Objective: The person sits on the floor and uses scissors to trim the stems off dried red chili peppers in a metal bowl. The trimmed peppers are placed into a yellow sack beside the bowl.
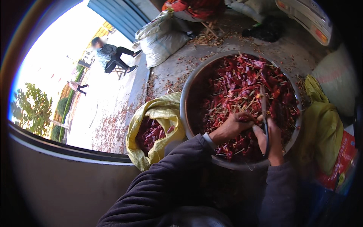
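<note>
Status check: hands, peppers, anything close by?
Right hand gripping scissors. Left hand pinching red pepper. Dried peppers heaped in metal basin. Yellow sack at basin's left.

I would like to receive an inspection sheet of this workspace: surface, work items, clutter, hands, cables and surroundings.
Surface: grey concrete floor, littered.
Work items: wide round metal basin heaped with dried red chillies; dark-handled metal scissors; open yellow woven sack, also containing chillies.
Clutter: small brown dry scraps; crumpled black bag.
Hands: right hand grips the scissors; left hand holds chilli material near the blades, partly hidden.
Cables: nothing seen.
Surroundings: bulging white woven sack; person in red jacket; another person seated outside.
</note>
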{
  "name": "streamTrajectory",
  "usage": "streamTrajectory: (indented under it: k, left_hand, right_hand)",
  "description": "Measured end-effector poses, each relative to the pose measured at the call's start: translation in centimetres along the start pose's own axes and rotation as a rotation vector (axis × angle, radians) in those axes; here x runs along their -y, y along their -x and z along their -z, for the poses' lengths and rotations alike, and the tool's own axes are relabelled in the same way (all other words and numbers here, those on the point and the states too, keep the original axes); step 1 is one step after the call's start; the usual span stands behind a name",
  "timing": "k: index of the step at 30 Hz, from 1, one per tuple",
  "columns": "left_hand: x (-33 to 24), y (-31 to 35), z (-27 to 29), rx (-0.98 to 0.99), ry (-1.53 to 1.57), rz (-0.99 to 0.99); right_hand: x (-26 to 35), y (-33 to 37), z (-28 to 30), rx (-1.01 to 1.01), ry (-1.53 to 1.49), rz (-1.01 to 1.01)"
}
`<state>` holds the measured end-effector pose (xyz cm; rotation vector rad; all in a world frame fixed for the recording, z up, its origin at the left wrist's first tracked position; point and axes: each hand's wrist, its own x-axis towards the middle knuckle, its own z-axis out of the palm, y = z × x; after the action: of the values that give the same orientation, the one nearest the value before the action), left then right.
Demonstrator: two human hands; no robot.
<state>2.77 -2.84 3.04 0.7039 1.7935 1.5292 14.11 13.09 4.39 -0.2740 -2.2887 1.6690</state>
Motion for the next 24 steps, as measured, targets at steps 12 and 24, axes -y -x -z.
streamTrajectory:
  k: [12, 24]
  left_hand:
    - [-2.0, 0.7, 0.9, 0.143, 0.153, 0.027]
    - [-0.6, -0.1, 0.8, -0.06, 0.254, 0.066]
  right_hand:
    - [-0.3, -0.4, 0.8, 0.076, -0.429, -0.227]
    - [-1.6, -1.2, 0.6, -0.199, -0.286, -0.259]
